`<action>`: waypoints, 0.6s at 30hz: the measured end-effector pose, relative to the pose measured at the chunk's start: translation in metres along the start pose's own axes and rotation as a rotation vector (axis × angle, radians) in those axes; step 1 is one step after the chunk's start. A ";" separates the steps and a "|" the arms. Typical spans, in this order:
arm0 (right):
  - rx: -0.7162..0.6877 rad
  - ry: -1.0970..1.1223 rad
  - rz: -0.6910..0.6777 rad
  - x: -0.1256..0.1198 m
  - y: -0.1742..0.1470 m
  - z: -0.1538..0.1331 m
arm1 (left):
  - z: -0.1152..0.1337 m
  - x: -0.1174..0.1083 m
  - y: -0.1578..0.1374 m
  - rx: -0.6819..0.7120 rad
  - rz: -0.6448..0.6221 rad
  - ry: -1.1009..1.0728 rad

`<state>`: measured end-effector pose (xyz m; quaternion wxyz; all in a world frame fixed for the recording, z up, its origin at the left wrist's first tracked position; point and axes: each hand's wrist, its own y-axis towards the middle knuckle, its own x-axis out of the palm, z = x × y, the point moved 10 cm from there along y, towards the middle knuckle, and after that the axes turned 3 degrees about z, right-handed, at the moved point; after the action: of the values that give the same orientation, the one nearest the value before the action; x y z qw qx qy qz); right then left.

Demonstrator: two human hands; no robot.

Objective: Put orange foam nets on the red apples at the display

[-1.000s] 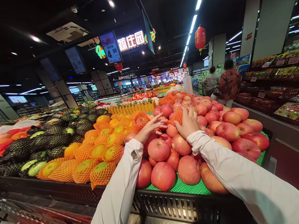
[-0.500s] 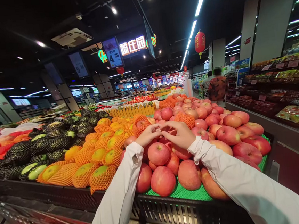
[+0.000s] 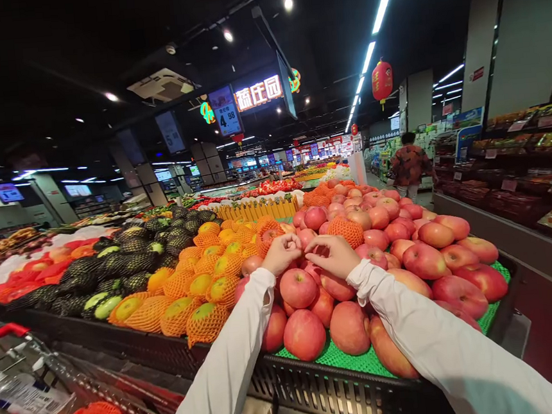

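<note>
Head view: curling the left hand [image 3: 281, 254] in tighter than 0.5 s ago, alongside a loosely narrowed right hand [image 3: 332, 255], both over red apples [image 3: 297, 287] in the near black crate [image 3: 315, 384]. Cannot tell of anything thin pinched between fingertips. Leaving the orange-netted fruit [image 3: 346, 231] in the pile just beyond the right hand, so seemingly lifting no fruit. Bringing more red trolley handle [image 3: 5, 332] into view, near left. Reading "4.98" on a far price screen [image 3: 226, 113], "蔬庄园" on the lit sign [image 3: 260, 93] to its right.

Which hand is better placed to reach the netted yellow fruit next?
Likely the left hand: the netted yellow fruit lies on its side, while the right hand is farther off, over the apples.
</note>
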<state>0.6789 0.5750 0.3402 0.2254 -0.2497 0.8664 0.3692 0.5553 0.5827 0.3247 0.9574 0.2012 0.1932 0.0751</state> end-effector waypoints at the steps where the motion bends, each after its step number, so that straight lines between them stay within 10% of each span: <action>1: 0.012 -0.006 -0.029 0.003 0.000 0.003 | -0.001 -0.001 0.003 -0.005 0.036 0.021; 8: 0.040 -0.057 -0.270 0.028 -0.006 0.013 | 0.022 -0.008 -0.020 -0.025 0.185 0.096; 14: 0.040 -0.090 -0.306 0.028 -0.008 0.013 | 0.033 -0.012 -0.183 -0.008 0.196 0.236; 18: 0.031 -0.103 -0.350 0.032 -0.009 0.013 | -0.038 -0.119 -0.323 -0.331 0.539 0.555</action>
<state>0.6617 0.5705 0.3091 0.3340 -0.3740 0.8026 0.3232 0.4529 0.2765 0.1985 0.8346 0.0600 0.3696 0.4041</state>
